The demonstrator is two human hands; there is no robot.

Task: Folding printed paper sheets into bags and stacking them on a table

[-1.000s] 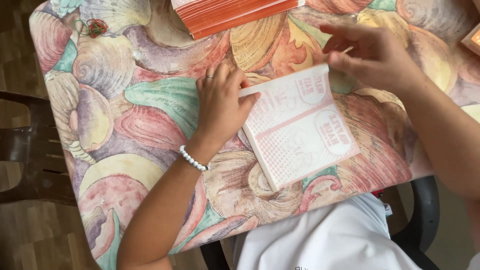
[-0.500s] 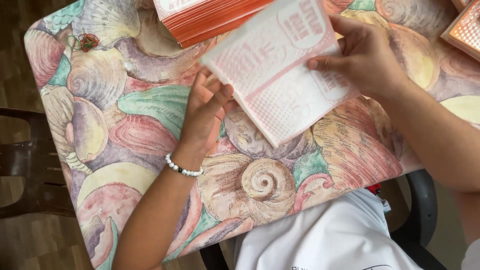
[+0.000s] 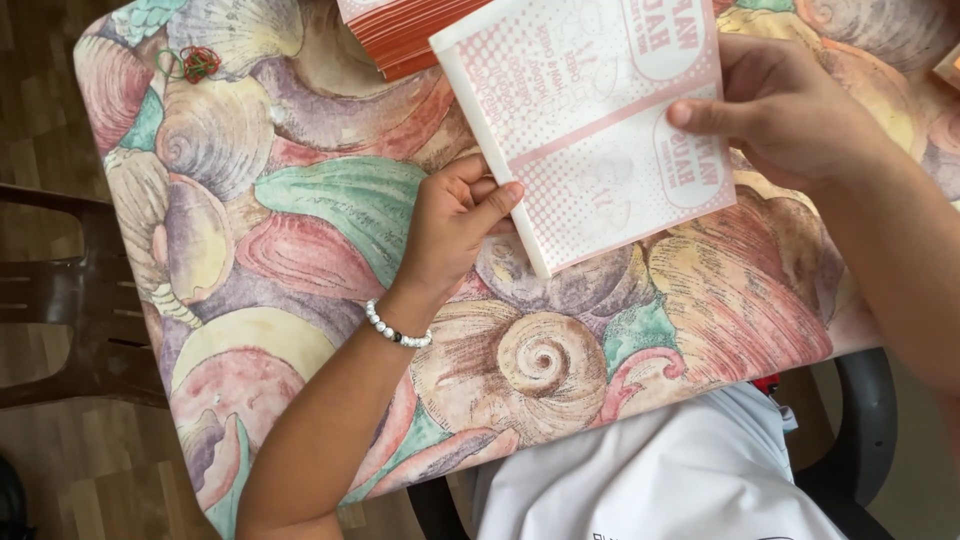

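Observation:
A white paper bag with pink print (image 3: 590,120) is held flat above the table, lifted off its surface. My left hand (image 3: 455,225) pinches its lower left edge, thumb on top; a white bead bracelet circles that wrist. My right hand (image 3: 785,105) grips the bag's right side, with the thumb lying across the printed face. Behind the bag, at the table's far edge, lies a stack of similar bags with orange-red edges (image 3: 400,35).
The table (image 3: 300,200) wears a cloth printed with large seashells. A few rubber bands (image 3: 195,62) lie near its far left corner. A dark wooden chair (image 3: 60,300) stands at the left. I sit on a black chair (image 3: 860,420), white shirt below.
The bag was lying on the table a second ago. Both hands have raised it and carried it up toward the stack, and my left hand has closed on its edge.

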